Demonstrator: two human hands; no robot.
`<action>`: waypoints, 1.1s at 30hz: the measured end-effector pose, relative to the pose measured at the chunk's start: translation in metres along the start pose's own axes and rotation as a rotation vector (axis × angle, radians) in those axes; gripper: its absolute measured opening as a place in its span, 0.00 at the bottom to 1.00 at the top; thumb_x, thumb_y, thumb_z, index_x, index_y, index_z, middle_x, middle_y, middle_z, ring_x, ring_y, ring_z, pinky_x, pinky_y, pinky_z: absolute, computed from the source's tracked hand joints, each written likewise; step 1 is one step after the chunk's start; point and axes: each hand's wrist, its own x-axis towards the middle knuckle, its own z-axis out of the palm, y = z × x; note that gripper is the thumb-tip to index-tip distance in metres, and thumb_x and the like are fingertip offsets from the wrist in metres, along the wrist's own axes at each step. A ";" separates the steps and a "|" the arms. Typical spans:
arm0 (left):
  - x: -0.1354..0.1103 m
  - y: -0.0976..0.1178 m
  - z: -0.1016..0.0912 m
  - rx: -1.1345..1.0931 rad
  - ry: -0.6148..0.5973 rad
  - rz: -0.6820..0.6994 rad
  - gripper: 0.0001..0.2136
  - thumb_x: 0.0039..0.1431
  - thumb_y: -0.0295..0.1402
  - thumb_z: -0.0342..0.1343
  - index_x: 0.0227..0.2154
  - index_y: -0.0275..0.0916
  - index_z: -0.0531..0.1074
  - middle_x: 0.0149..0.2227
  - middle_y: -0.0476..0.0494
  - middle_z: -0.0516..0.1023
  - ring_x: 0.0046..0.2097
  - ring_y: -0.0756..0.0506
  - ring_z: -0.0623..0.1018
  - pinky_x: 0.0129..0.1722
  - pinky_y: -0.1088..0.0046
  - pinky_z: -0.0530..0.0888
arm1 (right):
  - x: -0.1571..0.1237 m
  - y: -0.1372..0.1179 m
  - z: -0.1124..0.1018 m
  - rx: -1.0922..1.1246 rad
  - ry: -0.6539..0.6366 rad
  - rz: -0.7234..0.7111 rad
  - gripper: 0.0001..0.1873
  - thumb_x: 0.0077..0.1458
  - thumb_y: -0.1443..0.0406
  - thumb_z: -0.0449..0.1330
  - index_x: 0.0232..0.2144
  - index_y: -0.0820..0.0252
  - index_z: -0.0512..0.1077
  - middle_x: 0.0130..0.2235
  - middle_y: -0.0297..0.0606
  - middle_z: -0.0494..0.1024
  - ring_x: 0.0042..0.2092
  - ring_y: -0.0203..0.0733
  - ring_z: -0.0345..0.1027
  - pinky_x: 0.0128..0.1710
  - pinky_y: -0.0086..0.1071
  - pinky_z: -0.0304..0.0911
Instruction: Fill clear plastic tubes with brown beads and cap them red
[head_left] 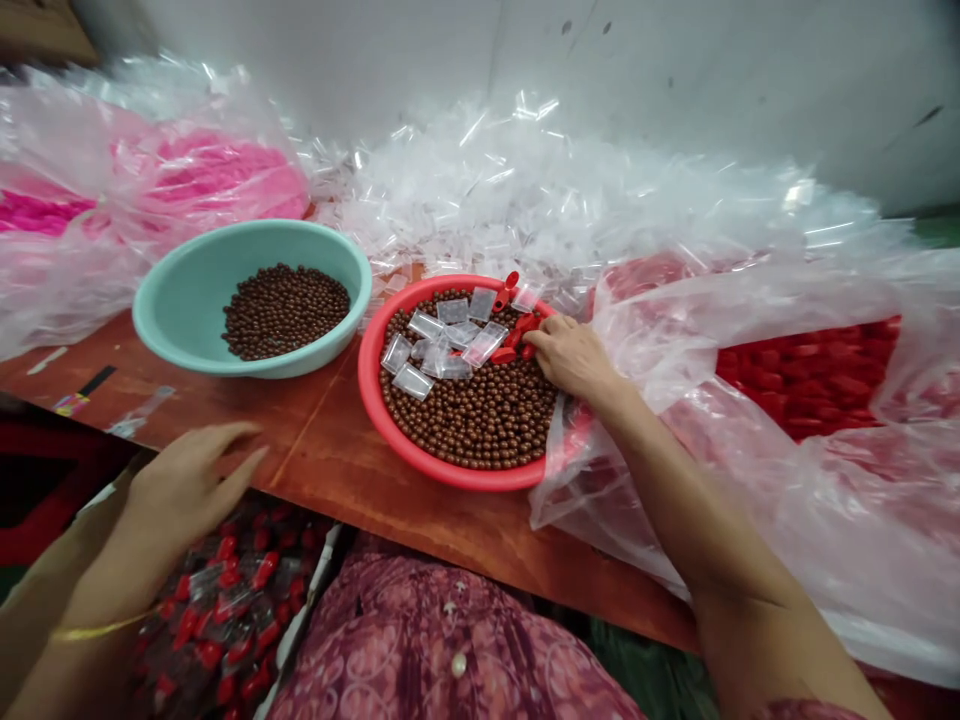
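Observation:
My right hand (574, 357) is at the right side of a red basin (373, 400), its fingers curled down and closed on a red plastic cap (528, 351). More red caps lie by the fingertips, and one stands against the far rim. Clear plastic boxes (452, 340) rest on the brown beads (484, 415) filling this basin. My left hand (187, 485), a little blurred, hovers with fingers apart over a carton (304, 600) below the table edge. Inside the carton are many clear boxes with red caps (225, 600). Nothing shows in the left hand.
A pale green basin (176, 325) with brown beads stands left on the wooden table (315, 440). Clear plastic pieces (480, 190) are heaped behind. Open bags hold pink pieces (217, 170) at left and red caps (814, 375) at right; the right bag overlaps the red basin's rim.

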 end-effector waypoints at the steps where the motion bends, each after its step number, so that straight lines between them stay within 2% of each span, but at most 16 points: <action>1: 0.014 0.016 -0.001 0.037 0.044 0.061 0.12 0.63 0.38 0.43 0.39 0.41 0.70 0.37 0.47 0.78 0.41 0.45 0.74 0.42 0.69 0.69 | -0.001 -0.002 0.001 0.043 0.048 0.021 0.15 0.57 0.68 0.48 0.39 0.63 0.74 0.39 0.49 0.72 0.40 0.49 0.64 0.36 0.38 0.58; 3: 0.042 0.050 -0.002 0.111 0.094 0.257 0.14 0.64 0.35 0.42 0.38 0.38 0.73 0.35 0.42 0.78 0.39 0.44 0.74 0.42 0.68 0.69 | -0.006 -0.004 0.002 0.166 0.201 0.070 0.13 0.58 0.65 0.49 0.37 0.62 0.72 0.38 0.48 0.73 0.39 0.48 0.65 0.36 0.37 0.60; 5: 0.068 0.083 -0.001 0.165 -0.002 0.453 0.14 0.63 0.31 0.43 0.36 0.37 0.75 0.36 0.40 0.77 0.39 0.43 0.74 0.40 0.67 0.69 | -0.013 -0.006 0.004 0.297 0.371 0.108 0.12 0.59 0.61 0.49 0.35 0.60 0.70 0.38 0.47 0.73 0.39 0.46 0.66 0.38 0.37 0.62; 6: 0.078 0.098 0.000 0.193 -0.066 0.491 0.14 0.62 0.30 0.43 0.34 0.35 0.75 0.35 0.38 0.77 0.39 0.43 0.75 0.38 0.68 0.69 | -0.017 -0.007 0.005 0.356 0.433 0.125 0.11 0.59 0.60 0.50 0.35 0.59 0.69 0.37 0.46 0.74 0.39 0.45 0.66 0.38 0.37 0.62; 9: 0.100 0.132 0.005 0.274 -0.246 0.414 0.18 0.63 0.34 0.43 0.29 0.31 0.76 0.29 0.34 0.77 0.35 0.41 0.77 0.31 0.71 0.68 | -0.025 -0.008 0.007 0.519 0.479 0.200 0.12 0.59 0.57 0.50 0.34 0.58 0.69 0.31 0.39 0.74 0.31 0.40 0.66 0.33 0.35 0.62; 11: 0.109 0.145 0.012 0.303 -0.297 0.339 0.22 0.63 0.39 0.42 0.29 0.29 0.76 0.29 0.31 0.78 0.35 0.39 0.78 0.30 0.71 0.68 | -0.028 -0.008 0.008 0.606 0.464 0.259 0.13 0.58 0.56 0.50 0.34 0.58 0.69 0.27 0.35 0.72 0.27 0.38 0.65 0.30 0.33 0.61; 17: 0.136 0.149 0.031 0.307 -0.295 0.219 0.25 0.61 0.46 0.44 0.36 0.26 0.75 0.36 0.26 0.79 0.41 0.35 0.78 0.33 0.69 0.69 | -0.026 -0.008 0.006 0.663 0.409 0.303 0.13 0.57 0.56 0.52 0.29 0.58 0.69 0.23 0.34 0.71 0.25 0.38 0.62 0.27 0.32 0.57; 22: 0.146 0.138 0.026 0.179 -0.341 0.224 0.20 0.50 0.44 0.56 0.40 0.32 0.73 0.37 0.36 0.79 0.39 0.40 0.78 0.31 0.73 0.68 | -0.026 -0.008 0.002 0.660 0.347 0.315 0.13 0.57 0.56 0.51 0.29 0.57 0.69 0.24 0.36 0.74 0.25 0.39 0.62 0.27 0.33 0.55; 25: 0.142 0.130 0.017 0.150 -0.441 0.333 0.13 0.51 0.40 0.57 0.35 0.36 0.74 0.32 0.43 0.78 0.34 0.45 0.76 0.30 0.75 0.66 | -0.026 -0.008 0.002 0.646 0.309 0.316 0.14 0.57 0.55 0.51 0.31 0.58 0.70 0.26 0.38 0.76 0.25 0.41 0.64 0.28 0.33 0.55; 28: 0.132 0.130 0.012 0.205 -0.488 0.516 0.08 0.55 0.34 0.54 0.31 0.35 0.74 0.32 0.42 0.78 0.35 0.46 0.76 0.33 0.75 0.68 | -0.025 -0.007 0.002 0.615 0.295 0.311 0.15 0.57 0.55 0.51 0.31 0.59 0.70 0.27 0.39 0.76 0.27 0.42 0.65 0.29 0.33 0.55; 30: 0.124 0.138 0.013 0.268 -0.472 0.612 0.08 0.57 0.30 0.51 0.33 0.34 0.74 0.34 0.40 0.78 0.37 0.45 0.77 0.35 0.74 0.69 | -0.025 -0.007 0.003 0.598 0.309 0.294 0.15 0.57 0.55 0.51 0.30 0.59 0.70 0.26 0.38 0.76 0.27 0.41 0.66 0.28 0.33 0.54; 33: 0.119 0.161 0.024 0.361 -0.487 0.650 0.12 0.59 0.25 0.45 0.34 0.30 0.74 0.33 0.35 0.79 0.35 0.43 0.78 0.33 0.71 0.70 | -0.025 -0.007 0.004 0.586 0.345 0.265 0.15 0.58 0.54 0.51 0.30 0.59 0.69 0.25 0.37 0.75 0.26 0.40 0.65 0.27 0.31 0.54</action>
